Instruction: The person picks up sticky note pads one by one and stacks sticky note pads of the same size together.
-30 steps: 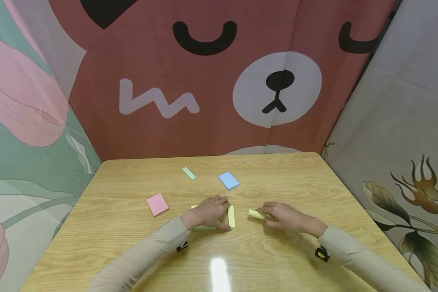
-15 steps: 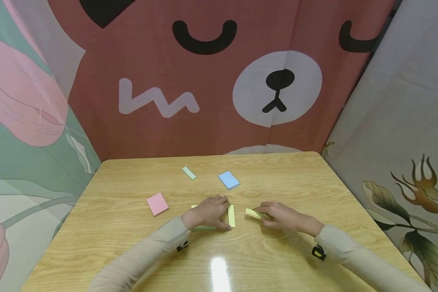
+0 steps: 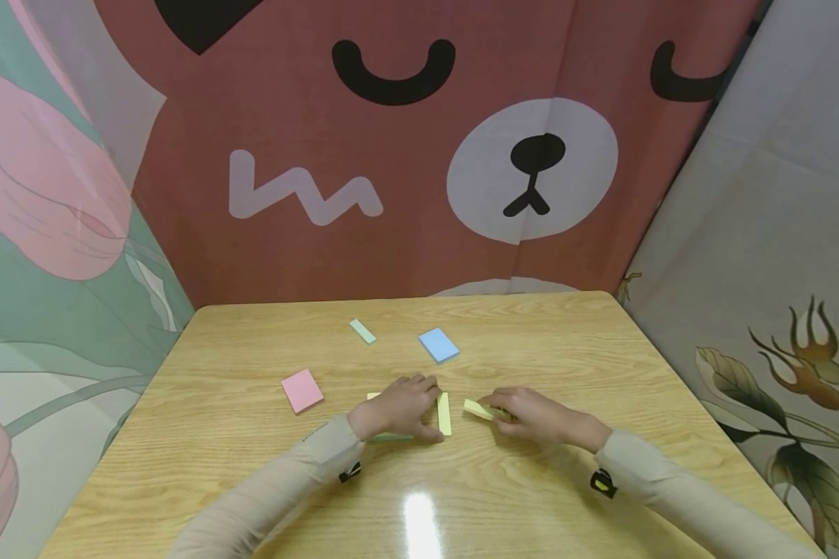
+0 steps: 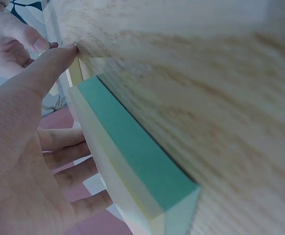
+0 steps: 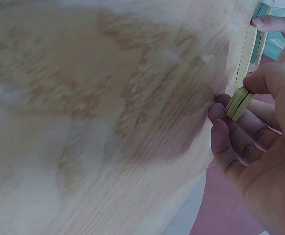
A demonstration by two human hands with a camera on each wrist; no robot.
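My left hand (image 3: 400, 406) spans a stack of sticky notes, a pale yellow pad on a green pad (image 4: 132, 142). At the stack's right side lies a narrow yellow sticky-note pad (image 3: 444, 414), with my thumb at its near end and fingers at its far end, holding it. My right hand (image 3: 534, 415) pinches another narrow yellow sticky-note pad (image 5: 238, 104) between thumb and fingertips, tilted, a small gap to the right of the first strip. A dark line runs along the held pad's edge in the right wrist view.
A pink sticky-note pad (image 3: 302, 390) lies left of the stack. Toward the back are a blue pad (image 3: 438, 345) and a narrow pale green strip pad (image 3: 362, 331). The wooden table (image 3: 531, 497) ends at a bear-print curtain (image 3: 405, 256).
My right hand has slid left with its narrow yellow sticky-note pad, narrowing the gap to the strip beside the stack. My left hand and the other pads have stayed put.
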